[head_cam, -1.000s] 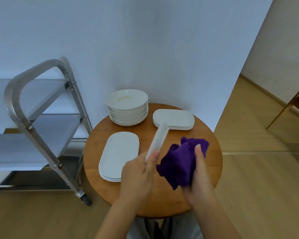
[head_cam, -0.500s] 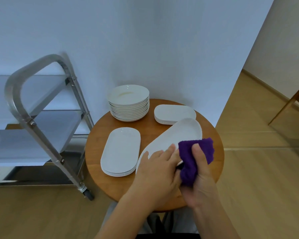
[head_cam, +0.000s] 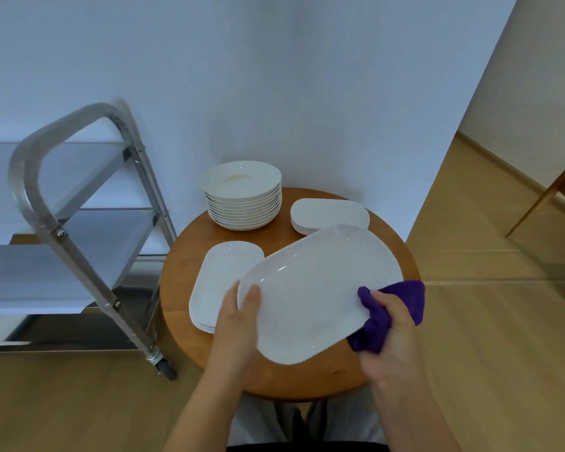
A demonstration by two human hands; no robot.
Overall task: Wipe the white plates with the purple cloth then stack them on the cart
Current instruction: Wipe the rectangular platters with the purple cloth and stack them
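Two hands: both on one oblong white plate [head_cam: 317, 288], held tilted above the round wooden table [head_cam: 183, 275]
Left hand [head_cam: 238, 324]: grip closed on plate's near-left edge, thumb on top
Right hand [head_cam: 392, 334]: grip closed around purple cloth [head_cam: 402, 305], bunched against plate's right edge
Table stacks: round plates [head_cam: 242, 194] at back left, oblong plates [head_cam: 328, 213] at back right, oblong plates [head_cam: 219, 282] near left, partly under held plate
Steel cart [head_cam: 79, 243]: left of table, shelves bare
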